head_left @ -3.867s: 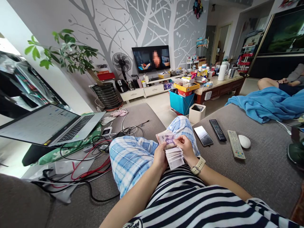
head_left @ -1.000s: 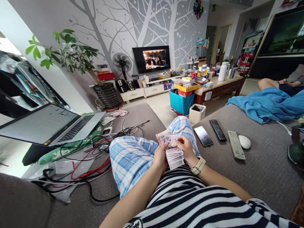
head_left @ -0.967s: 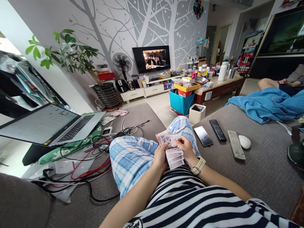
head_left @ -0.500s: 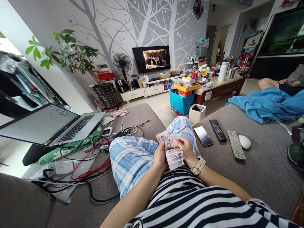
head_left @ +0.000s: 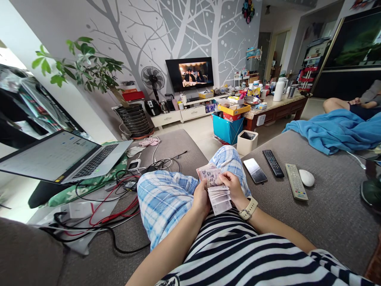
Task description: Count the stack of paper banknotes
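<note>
A small stack of banknotes [head_left: 213, 178] marked with a 5 is held over my lap, in the head view's lower middle. My left hand [head_left: 201, 197] is closed on the stack from the left, its thumb on the notes. On the right side, my right hand [head_left: 233, 186] pinches the edge of the upper notes between thumb and fingers. Below the hands several notes hang folded over and fanned toward my striped shirt. A pale watch [head_left: 249, 207] is strapped on my right wrist. The fingers behind the notes are hidden.
Right of me on the grey sofa lie a phone [head_left: 255, 171], a black remote [head_left: 273, 163], a beige remote [head_left: 296, 181] and a white mouse [head_left: 306, 178]. Tangled cables [head_left: 119, 206] and an open laptop [head_left: 97, 161] are at left. Another person's leg [head_left: 336, 105] shows far right.
The notes and both hands have shifted very slightly; the hanging notes sit a little lower and more fanned. Both hands keep their hold.
</note>
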### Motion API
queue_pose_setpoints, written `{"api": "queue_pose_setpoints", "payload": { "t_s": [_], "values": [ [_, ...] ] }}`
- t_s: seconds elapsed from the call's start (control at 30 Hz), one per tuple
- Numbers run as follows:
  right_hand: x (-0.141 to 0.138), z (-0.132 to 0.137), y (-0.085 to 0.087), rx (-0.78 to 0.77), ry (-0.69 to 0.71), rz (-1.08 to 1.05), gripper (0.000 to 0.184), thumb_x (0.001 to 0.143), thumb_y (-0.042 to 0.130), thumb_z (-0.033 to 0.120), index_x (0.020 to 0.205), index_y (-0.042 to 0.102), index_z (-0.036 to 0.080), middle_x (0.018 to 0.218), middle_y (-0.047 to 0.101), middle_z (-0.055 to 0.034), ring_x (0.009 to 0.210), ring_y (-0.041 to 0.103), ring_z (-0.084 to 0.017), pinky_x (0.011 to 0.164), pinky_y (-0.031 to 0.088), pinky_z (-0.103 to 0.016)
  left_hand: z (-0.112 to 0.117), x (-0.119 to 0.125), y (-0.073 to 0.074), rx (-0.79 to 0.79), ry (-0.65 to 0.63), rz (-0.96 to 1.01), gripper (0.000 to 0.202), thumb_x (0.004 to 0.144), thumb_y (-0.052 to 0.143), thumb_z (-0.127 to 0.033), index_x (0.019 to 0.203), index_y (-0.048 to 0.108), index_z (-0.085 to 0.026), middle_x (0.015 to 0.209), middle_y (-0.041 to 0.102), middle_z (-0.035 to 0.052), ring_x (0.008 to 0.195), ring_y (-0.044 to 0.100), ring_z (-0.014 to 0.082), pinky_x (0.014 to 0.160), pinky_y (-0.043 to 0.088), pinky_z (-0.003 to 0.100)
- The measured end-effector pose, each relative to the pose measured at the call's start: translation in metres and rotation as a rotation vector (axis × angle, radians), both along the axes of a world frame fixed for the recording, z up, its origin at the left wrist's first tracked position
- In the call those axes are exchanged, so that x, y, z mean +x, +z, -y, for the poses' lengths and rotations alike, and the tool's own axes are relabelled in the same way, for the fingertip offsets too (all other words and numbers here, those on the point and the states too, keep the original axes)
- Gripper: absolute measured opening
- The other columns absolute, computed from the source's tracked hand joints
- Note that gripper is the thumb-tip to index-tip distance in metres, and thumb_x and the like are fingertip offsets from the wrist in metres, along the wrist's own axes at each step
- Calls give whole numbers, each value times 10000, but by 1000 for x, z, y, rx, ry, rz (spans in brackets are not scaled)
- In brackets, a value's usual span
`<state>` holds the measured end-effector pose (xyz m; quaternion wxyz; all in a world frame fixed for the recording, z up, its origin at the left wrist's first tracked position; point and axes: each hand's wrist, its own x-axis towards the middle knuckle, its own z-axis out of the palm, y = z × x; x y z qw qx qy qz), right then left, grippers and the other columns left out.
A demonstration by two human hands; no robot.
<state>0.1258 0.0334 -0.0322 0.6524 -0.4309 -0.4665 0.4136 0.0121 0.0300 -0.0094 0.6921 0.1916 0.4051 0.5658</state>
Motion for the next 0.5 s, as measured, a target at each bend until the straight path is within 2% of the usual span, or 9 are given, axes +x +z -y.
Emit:
{"api": "queue_pose_setpoints", "payload": {
  "t_s": [0.17, 0.37, 0.5],
  "values": [
    [0, 0, 0, -2, 6, 6, 273, 760, 647, 458, 685, 582, 204, 652, 573, 7, 622, 517, -174, 611, 421, -294, 1, 0, 1, 18, 16, 4, 186, 841, 561, -179, 918, 705, -89, 823, 754, 123, 709, 719, 220, 748, 573, 337],
    [0, -1, -1, -7, 13, 9, 272, 764, 645, 463, 691, 583, 208, 663, 569, 3, 627, 509, -176, 613, 421, -298, 0, 0, 1, 12, 11, 14, 180, 828, 561, -168, 916, 702, -98, 832, 757, 118, 762, 727, 232, 771, 577, 352],
    [0, -2, -1, -7, 16, 15, 279, 763, 641, 472, 679, 570, 216, 653, 560, 3, 621, 498, -178, 606, 420, -301, 0, 0, 2, 6, 18, 6, 159, 823, 567, -168, 881, 700, -103, 782, 752, 106, 712, 721, 222, 740, 582, 344]
  ]
}}
